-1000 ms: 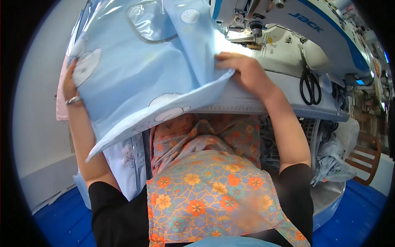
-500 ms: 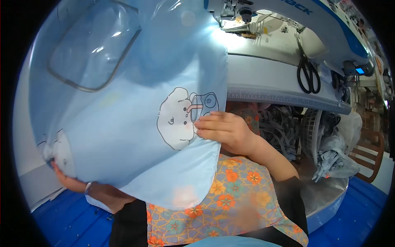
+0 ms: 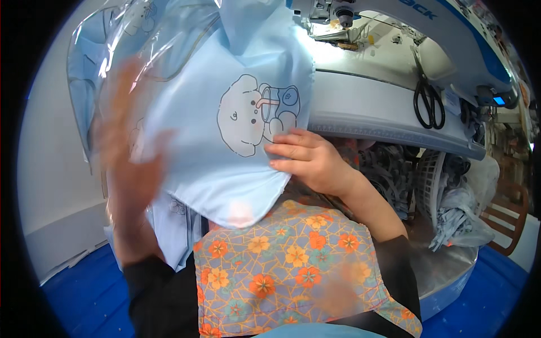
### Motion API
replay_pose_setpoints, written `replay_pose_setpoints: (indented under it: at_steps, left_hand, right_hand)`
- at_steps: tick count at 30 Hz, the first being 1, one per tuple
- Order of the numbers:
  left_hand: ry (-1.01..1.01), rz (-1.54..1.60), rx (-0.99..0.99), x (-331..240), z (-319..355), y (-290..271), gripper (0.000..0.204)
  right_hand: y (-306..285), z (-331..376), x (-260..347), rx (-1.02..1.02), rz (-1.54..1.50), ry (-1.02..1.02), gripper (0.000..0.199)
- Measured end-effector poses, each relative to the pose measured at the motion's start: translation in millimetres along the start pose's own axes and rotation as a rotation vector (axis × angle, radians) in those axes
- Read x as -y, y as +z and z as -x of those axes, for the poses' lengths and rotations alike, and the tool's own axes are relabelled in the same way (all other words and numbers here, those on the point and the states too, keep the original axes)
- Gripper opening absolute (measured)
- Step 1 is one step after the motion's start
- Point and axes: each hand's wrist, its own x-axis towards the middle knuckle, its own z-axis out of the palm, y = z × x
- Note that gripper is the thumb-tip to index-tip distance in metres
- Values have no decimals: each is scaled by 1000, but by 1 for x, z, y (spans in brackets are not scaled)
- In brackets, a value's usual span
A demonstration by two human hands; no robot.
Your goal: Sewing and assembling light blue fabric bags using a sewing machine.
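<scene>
A light blue cloth [image 3: 191,169] printed with a white cartoon dog and a cup spreads from beneath the sewing machine [image 3: 451,34] down toward my lap. Grey trim borders a clear plastic panel [image 3: 189,53] at its upper left. My right hand [image 3: 318,160] rests at the cloth's right edge, fingers stretched and slightly apart over the print; its thumb is hidden. On the left, my left hand [image 3: 135,146] is raised over the cloth's left side and smeared by motion, so its fingers cannot be made out.
Black-handled scissors [image 3: 428,104] lie on the machine table [image 3: 360,101], which has a ruler strip along its front edge. Below stand a white basket [image 3: 429,180] and a clear bag with grey strips [image 3: 456,208]. A wooden chair [image 3: 510,217] is at the far right.
My left hand has moved up and inward from the cloth's lower left corner. The cloth has shifted upward and bunched at the left, sliding under my right fingers. My right hand has risen slightly.
</scene>
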Motion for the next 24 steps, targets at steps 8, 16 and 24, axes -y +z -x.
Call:
replay_pose_setpoints:
  at_steps: [8,16,24]
  left_hand:
    - [360,-68,229,-1,-89,178,46]
    - [326,-73,30,21,-101,207,35]
    - [487,23,107,6,-86,189,27]
  right_hand:
    - [-5,7,-1,-16,-56,84,22]
    - [10,-7,17,-88,140,-27,30]
    - [1,-10,-5,-167,147,102,31]
